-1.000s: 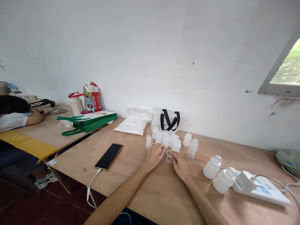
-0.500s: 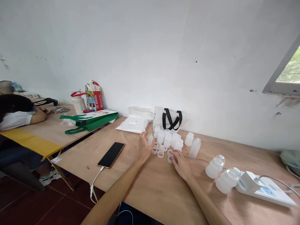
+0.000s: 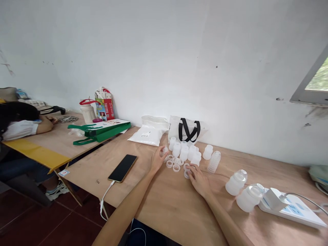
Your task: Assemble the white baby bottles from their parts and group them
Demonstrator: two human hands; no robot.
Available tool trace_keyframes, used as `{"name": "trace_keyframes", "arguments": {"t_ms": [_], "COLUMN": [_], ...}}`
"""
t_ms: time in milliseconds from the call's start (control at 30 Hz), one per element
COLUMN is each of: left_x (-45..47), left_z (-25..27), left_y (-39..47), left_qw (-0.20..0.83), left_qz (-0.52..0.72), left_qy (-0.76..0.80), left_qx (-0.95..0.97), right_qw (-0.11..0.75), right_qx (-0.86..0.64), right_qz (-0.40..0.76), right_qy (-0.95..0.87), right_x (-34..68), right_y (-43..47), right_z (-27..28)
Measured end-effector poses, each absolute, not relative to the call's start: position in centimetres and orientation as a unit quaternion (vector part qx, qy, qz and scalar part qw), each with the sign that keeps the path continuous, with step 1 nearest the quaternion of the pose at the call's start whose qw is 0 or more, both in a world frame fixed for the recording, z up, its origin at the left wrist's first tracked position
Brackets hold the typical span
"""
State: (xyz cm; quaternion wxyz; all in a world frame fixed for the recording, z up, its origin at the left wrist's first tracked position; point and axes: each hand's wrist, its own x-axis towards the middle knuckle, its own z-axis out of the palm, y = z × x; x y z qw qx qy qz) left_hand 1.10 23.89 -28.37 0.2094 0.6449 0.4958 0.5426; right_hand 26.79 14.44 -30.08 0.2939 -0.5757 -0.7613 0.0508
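Observation:
My left hand point(image 3: 157, 160) has its fingers closed around a clear, pointed piece that looks like a bottle nipple point(image 3: 165, 149), low over the table. Beside it lie several translucent screw rings point(image 3: 176, 167), flat on the wood. My right hand point(image 3: 199, 178) rests with its fingers bent and apart, the tips touching a ring point(image 3: 187, 174) at the right of this group. Behind the rings stand several frosted small bottles point(image 3: 183, 153) without tops. A stack of clear domed caps point(image 3: 213, 162) is to the right of them.
Two capped baby bottles point(image 3: 236, 182) stand at the right, by a white power strip point(image 3: 294, 208). A phone point(image 3: 123, 168) on a cable lies left. A white plastic package point(image 3: 147, 133) and a bag with black handles point(image 3: 176, 130) lean near the wall. Another person point(image 3: 23, 128) sits at the left table.
My left hand has lowered and tilted the clear piece beside the rings. My right hand stays at the same rings. The view has shifted slightly.

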Motion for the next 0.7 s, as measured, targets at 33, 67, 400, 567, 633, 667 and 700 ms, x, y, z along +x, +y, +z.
{"name": "trace_keyframes", "arguments": {"t_ms": [33,67,400,567,633,667,700], "left_x": [1.0,1.0,0.8,0.6,1.1,1.4,1.9], "left_z": [-28.3,-28.2,-27.2,-26.3,-26.4,-26.6,-26.8], "left_y": [23.9,23.9,24.3,23.2,22.4,21.9,21.4], "left_qw": [0.211,0.212,0.203,0.137,0.120,0.119,0.120], "left_qz": [0.542,0.543,0.569,0.591,0.582,0.569,0.551], "left_qy": [0.494,0.494,0.509,0.529,0.520,0.508,0.491], "left_qx": [0.646,0.645,0.614,0.593,0.613,0.636,0.665], "right_qw": [0.290,0.286,0.259,0.253,0.252,0.253,0.254], "right_qx": [-0.577,-0.580,-0.596,-0.599,-0.600,-0.600,-0.600], "right_qz": [0.057,0.063,0.103,0.108,0.109,0.109,0.109], "right_qy": [-0.761,-0.760,-0.753,-0.752,-0.751,-0.751,-0.751], "right_x": [26.8,26.8,26.5,26.4,26.4,26.4,26.4], "right_y": [14.4,14.3,14.0,13.9,13.9,13.9,13.9], "right_z": [-30.0,-29.9,-28.9,-28.7,-28.7,-28.7,-28.7]}}
